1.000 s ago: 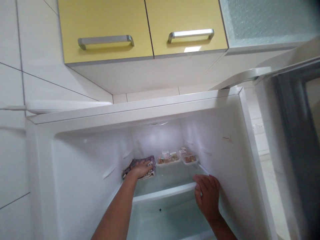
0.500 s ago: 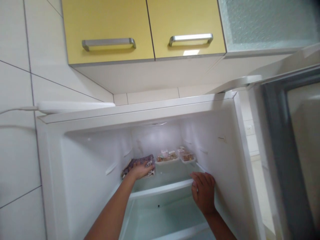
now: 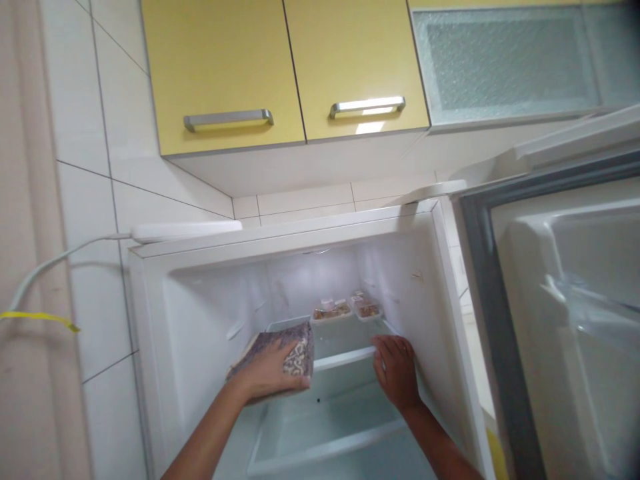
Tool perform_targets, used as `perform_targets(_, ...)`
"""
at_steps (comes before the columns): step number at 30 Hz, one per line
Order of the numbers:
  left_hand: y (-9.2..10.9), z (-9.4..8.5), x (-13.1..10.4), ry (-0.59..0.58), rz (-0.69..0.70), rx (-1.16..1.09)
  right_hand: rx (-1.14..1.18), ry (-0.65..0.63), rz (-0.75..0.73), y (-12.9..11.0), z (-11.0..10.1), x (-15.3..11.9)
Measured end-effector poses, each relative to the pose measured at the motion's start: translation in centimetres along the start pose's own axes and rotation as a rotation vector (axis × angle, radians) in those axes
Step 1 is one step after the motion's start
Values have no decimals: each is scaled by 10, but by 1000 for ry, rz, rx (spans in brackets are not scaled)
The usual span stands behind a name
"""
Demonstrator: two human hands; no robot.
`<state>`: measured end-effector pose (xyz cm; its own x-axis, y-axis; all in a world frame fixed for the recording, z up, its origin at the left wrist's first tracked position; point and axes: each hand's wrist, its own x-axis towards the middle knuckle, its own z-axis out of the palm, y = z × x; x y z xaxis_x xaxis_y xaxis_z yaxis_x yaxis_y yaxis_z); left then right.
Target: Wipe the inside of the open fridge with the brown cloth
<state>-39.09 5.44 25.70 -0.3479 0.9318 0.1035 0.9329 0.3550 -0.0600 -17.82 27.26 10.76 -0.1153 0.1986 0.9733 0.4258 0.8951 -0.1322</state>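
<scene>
A folded patterned purple-and-white cloth (image 3: 299,343) lies under my left hand (image 3: 270,369), whose fingers are wrapped over it near the front left of the upper glass shelf (image 3: 343,337). My right hand (image 3: 397,370) has its fingers curled at the right end of that shelf's white front edge. Two clear trays of food, one (image 3: 332,311) in the middle and one (image 3: 367,309) to its right, sit at the back of the shelf.
The fridge door (image 3: 550,320) stands open on the right. A lower shelf (image 3: 330,455) lies beneath. Yellow cupboards (image 3: 225,73) hang above, and a white device (image 3: 187,231) with a cable rests on the fridge top at left.
My left hand has drawn the cloth forward, toward the shelf's front. My right hand stays at the shelf edge. The view has shifted, showing more of the open door.
</scene>
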Motion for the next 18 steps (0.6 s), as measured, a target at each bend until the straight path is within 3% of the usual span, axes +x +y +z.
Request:
perform_targets(3, 12, 1, -6, -95, -5, 48, 21, -8, -2, -1, -2, 0)
perform_targets(6, 34, 10, 2, -48, 5, 77, 79, -11, 11, 0, -3, 0)
perform_targets(9, 70, 18, 16, 27, 61, 72, 207, 7, 67, 3, -4, 3)
perform_targets(14, 144, 26, 39, 75, 160, 45, 365, 139, 334, -1, -11, 18)
perform_targets(18, 181, 34, 55, 112, 257, 57, 367, 99, 285, -10, -22, 31)
